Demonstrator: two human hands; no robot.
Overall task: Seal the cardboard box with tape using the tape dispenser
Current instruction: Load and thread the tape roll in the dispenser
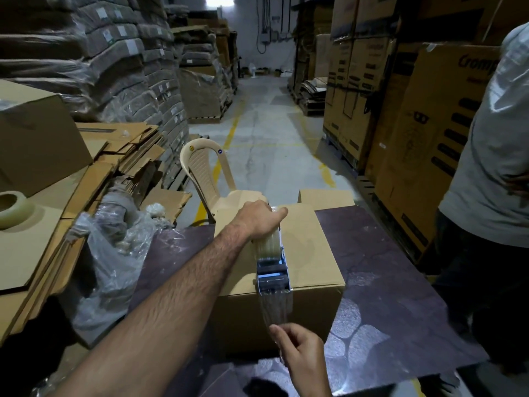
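A closed brown cardboard box (312, 247) sits on a dark purple table (386, 267). On the box top near its front edge rests a blue tape dispenser (272, 273) with a clear tape roll. My left hand (260, 219) grips the dispenser from above, over the roll. A strip of clear tape (276, 308) runs from the dispenser down the box's front face. My right hand (300, 353) pinches the lower end of that strip in front of the box.
A beige plastic chair (204, 173) stands behind the box. Flattened cartons (94, 179), a spare tape roll (14, 207) and crumpled plastic wrap (114, 253) lie at left. A person in a grey shirt (492, 156) stands at right. Stacked boxes line the aisle.
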